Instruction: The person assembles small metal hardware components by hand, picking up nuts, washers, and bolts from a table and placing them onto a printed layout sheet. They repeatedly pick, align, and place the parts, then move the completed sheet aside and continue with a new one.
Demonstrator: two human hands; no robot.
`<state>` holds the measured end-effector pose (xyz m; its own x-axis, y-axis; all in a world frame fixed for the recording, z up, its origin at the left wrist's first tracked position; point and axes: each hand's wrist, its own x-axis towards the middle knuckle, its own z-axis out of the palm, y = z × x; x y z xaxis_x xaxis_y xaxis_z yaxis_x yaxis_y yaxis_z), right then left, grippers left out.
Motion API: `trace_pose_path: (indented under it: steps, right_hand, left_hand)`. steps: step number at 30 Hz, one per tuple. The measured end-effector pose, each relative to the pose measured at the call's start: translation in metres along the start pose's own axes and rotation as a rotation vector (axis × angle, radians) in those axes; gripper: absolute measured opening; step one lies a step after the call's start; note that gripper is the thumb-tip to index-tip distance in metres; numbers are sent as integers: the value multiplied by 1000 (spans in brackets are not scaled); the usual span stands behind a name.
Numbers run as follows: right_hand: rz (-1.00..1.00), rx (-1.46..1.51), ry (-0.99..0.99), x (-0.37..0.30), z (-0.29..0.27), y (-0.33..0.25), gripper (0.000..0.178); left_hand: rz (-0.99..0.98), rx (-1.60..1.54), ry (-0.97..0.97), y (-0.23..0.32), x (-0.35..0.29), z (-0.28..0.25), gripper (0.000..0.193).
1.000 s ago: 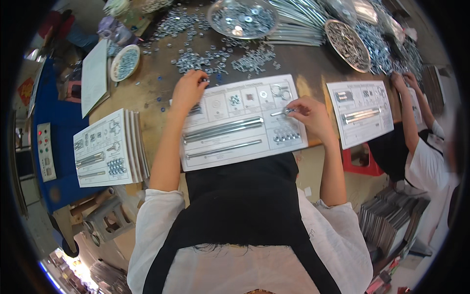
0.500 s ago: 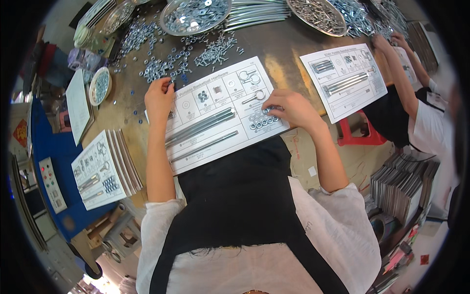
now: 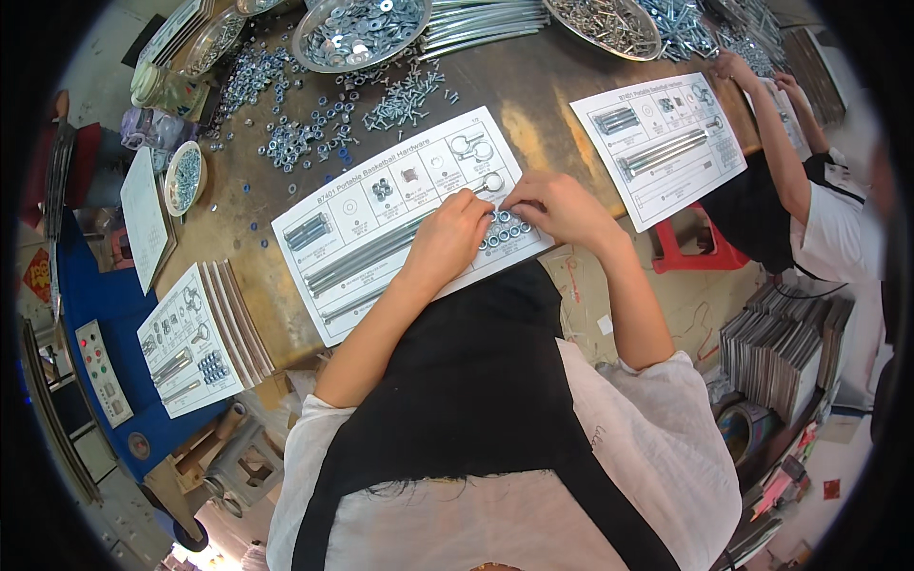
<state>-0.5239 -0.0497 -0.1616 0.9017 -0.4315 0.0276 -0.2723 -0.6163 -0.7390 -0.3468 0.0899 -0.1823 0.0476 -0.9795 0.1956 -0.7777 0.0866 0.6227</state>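
A white printed card (image 3: 357, 224) lies on the brown table with long bolts (image 3: 357, 257), ring bolts (image 3: 471, 147) and a patch of small nuts (image 3: 509, 231) laid on its drawings. My left hand (image 3: 449, 236) rests on the card's right part, its fingers curled over the nuts. My right hand (image 3: 562, 205) lies beside it, and the fingertips of both hands meet just above the nuts. What the fingers pinch is too small to see.
Loose nuts and screws (image 3: 314, 128) are scattered beyond the card, below a metal bowl of washers (image 3: 357, 29). A stack of filled cards (image 3: 195, 338) sits at the left table edge. Another person's hands (image 3: 738, 71) work on a second card (image 3: 666, 143) at right.
My left hand has left the loose hardware at the card's far left corner and moved right across the card to join my right hand at the nuts.
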Motion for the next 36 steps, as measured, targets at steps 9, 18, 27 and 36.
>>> trace_pose_path:
  steps: [9,18,27,36]
  right_hand:
    - [56,23,19,-4,5,-9,12]
    - [-3,201,128,89,37,-57,16]
    - [7,-44,293,232,122,-42,17]
    - [6,-92,234,236,129,-43,14]
  left_hand:
    - [-55,-109,31,3,-21,3,14]
    - [-498,158,563,-149,-14,-132,16]
    - [-561,242,475,-177,-14,-135,19]
    - [-610,241,499,-198,-40,-141,25]
